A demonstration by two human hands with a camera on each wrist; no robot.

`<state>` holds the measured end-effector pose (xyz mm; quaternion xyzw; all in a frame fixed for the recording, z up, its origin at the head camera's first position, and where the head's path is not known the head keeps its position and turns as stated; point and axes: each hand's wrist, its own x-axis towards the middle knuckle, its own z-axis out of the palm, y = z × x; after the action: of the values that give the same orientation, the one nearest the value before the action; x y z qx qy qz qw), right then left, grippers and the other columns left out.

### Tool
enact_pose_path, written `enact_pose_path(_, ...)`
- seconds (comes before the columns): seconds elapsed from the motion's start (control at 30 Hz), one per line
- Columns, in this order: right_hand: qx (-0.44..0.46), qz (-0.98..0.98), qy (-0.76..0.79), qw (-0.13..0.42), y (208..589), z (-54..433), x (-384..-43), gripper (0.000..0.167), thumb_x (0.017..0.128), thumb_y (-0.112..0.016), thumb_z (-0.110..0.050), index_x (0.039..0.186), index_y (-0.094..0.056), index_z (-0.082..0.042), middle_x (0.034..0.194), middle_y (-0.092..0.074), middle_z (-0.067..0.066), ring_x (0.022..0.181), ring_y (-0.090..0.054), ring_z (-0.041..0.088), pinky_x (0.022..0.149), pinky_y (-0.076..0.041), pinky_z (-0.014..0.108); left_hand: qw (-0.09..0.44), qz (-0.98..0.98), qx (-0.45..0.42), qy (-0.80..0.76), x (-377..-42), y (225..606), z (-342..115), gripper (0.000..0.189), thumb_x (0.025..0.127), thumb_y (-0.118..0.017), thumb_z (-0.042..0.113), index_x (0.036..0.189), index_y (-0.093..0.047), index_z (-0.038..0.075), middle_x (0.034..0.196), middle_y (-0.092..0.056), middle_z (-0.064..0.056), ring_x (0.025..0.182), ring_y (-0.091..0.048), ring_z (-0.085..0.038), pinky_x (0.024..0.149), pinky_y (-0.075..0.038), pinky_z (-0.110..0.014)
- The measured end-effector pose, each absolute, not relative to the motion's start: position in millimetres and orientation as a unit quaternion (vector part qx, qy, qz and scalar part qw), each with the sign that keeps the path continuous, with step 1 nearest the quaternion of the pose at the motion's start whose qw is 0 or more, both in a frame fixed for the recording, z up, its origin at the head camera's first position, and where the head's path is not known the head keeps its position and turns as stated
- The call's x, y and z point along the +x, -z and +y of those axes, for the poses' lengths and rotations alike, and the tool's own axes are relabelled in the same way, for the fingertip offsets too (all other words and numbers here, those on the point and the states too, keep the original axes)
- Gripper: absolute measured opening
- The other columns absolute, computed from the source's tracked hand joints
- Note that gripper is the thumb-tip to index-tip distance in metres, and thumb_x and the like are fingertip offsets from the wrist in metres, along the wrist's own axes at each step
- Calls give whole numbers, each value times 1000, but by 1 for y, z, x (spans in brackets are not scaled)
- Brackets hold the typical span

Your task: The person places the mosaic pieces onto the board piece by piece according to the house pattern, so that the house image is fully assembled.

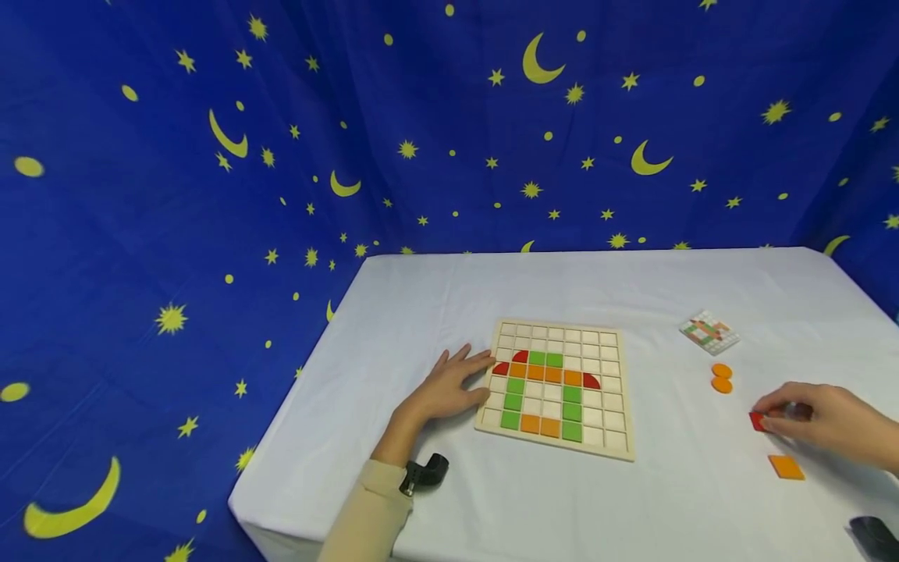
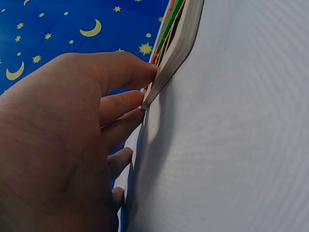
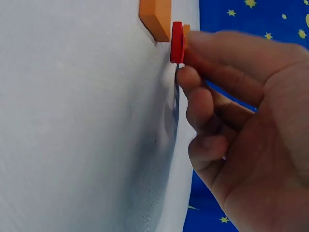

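Note:
A square wooden grid board (image 1: 627, 425) lies on the table, with green and orange square tiles and red rounded-edge tiles set in a pattern. My left hand (image 1: 448, 388) rests at its left edge, fingers spread and fairly straight; the left wrist view shows the thumb and fingertips touching the board's side (image 2: 176, 58). Off to the right of the board, my right hand (image 1: 825, 421) pinches a small red tile (image 1: 756, 421) between thumb and fingers. The right wrist view has this red tile (image 3: 177, 43) seen edge-on, close to the cloth.
Nearer the front edge than the right hand lies an orange square tile (image 1: 787, 467). Two orange round tiles (image 1: 722, 378) sit between that hand and a pattern card (image 1: 709, 332). A white cloth (image 1: 435, 289) covers the table; a blue star-and-moon curtain (image 1: 449, 117) hangs behind.

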<state>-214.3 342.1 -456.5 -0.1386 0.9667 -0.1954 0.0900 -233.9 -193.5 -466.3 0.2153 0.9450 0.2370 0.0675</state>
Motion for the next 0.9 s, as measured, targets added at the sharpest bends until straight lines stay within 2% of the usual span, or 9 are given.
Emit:
enact_pose_path(0.13, -137, 964, 194, 117, 455, 337, -212, 36, 76, -80, -31, 103, -71, -9, 84, -54, -2, 69, -42, 15, 53, -33, 25, 69, 945, 214, -237, -234, 466, -193, 59, 91, -57, 40, 146, -45, 24, 152, -32, 13, 145, -9, -19, 115, 1, -44)
enact_pose_path(0.23, -134, 963, 194, 132, 455, 333, -212, 42, 73, -82, -31, 106, -70, -8, 82, -50, 0, 70, -41, 17, 53, -30, 26, 69, 946, 211, -237, -233, 465, -193, 59, 91, -57, 39, 146, -45, 24, 152, -32, 13, 145, -9, -19, 115, 1, -44)
enact_pose_path(0.4, -140, 963, 198, 114, 455, 324, -215, 35, 73, -81, -24, 102, -71, -7, 80, -50, -1, 70, -42, 17, 54, -31, 26, 70, 946, 212, -235, -233, 464, -194, 59, 90, -57, 39, 146, -45, 24, 152, -32, 12, 145, -10, -20, 115, 0, -44)
enact_pose_path(0.7, -193, 954, 216, 71, 448, 294, -231, 36, 74, -81, -24, 104, -71, -8, 82, -53, -3, 72, -44, 14, 54, -34, 26, 67, 943, 216, -243, -232, 466, -193, 58, 91, -58, 38, 146, -45, 22, 152, -33, 11, 145, -11, -21, 115, 0, -45)
enact_pose_path(0.9, -236, 940, 245, 32, 443, 265, -244, 28, 74, -81, -18, 100, -72, -12, 77, -55, -7, 69, -47, 10, 54, -39, 24, 65, 945, 215, -239, -233, 466, -192, 58, 91, -57, 38, 145, -45, 23, 151, -33, 12, 145, -11, -20, 115, 0, -45)
